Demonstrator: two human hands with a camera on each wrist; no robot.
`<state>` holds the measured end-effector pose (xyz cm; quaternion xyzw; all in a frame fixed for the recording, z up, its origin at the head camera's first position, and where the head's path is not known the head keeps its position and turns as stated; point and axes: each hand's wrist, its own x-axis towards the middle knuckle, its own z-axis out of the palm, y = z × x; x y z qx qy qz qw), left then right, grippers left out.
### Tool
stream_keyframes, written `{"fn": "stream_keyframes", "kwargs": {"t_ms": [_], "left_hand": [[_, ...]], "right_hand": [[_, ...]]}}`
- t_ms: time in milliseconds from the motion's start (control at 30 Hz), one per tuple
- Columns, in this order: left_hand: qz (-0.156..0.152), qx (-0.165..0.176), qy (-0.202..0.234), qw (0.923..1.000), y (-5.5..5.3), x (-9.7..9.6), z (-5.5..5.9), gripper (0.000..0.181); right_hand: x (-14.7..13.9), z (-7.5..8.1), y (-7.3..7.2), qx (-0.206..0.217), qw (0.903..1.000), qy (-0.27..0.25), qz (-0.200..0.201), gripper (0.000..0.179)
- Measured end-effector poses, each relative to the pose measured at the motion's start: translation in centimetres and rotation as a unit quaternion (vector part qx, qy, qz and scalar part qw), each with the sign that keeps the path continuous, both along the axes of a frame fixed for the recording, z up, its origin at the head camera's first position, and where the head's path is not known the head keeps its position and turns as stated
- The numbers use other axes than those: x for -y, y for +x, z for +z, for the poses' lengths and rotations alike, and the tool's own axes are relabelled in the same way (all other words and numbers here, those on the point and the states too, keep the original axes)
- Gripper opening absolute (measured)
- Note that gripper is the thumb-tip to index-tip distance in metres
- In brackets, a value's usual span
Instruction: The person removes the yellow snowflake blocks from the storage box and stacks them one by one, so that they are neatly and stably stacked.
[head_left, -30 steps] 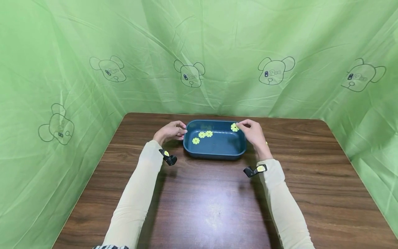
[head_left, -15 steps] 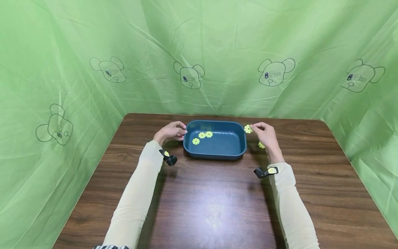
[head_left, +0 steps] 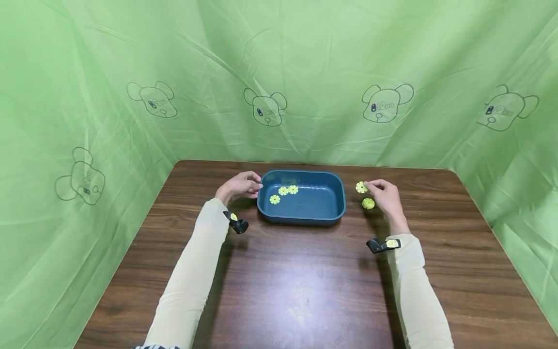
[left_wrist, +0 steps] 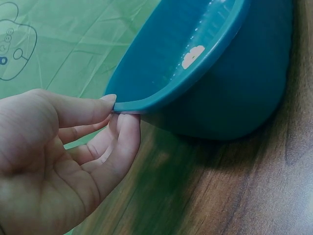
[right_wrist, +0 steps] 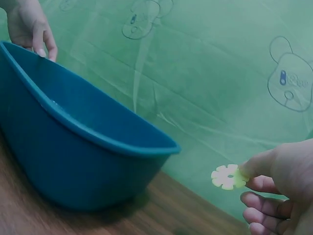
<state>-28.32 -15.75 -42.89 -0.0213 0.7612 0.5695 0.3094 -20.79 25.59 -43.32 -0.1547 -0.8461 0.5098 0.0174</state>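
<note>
A blue rectangular basin [head_left: 314, 209] stands on the table. My left hand [head_left: 237, 187] pinches its left rim, with the thumb [left_wrist: 88, 108] on top and fingers beneath. Inside the basin, toward its left, lie a yellow flower-shaped snowflake disc [head_left: 274, 199] and a touching pair of the same kind. To the right of the basin, my right hand [head_left: 387, 198] pinches another yellow snowflake disc [right_wrist: 228, 176] by its edge between thumb and finger. Just below that hand's fingertips, a yellow disc-shaped piece or small stack [head_left: 368, 203] lies on the table.
The brown wooden table [head_left: 301, 281] extends toward me and to both sides. Behind it and at its sides hangs a green curtain [head_left: 322, 58] printed with bear heads. Each wrist carries a black camera strap, such as the right one [head_left: 383, 245].
My right hand has moved right, from over the basin's right end to beside it, still pinching the disc. The yellow piece on the table has come into view. My left hand stays put.
</note>
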Motion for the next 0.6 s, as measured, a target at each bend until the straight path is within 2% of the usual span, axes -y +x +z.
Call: {"fn": "stream_keyframes", "kwargs": {"t_ms": [400, 600], "left_hand": [[0.004, -0.005, -0.001, 1.0000, 0.4, -0.1, -0.4, 0.026], [0.003, -0.014, -0.002, 0.9999, 0.4, 0.0, -0.5, 0.027]], "right_hand": [[-2.7, -2.1, 0.9, 0.013, 0.9996, 0.011, -0.022, 0.046], [-3.4, -3.1, 1.0, 0.043, 0.9984, 0.035, -0.014, 0.044]]}}
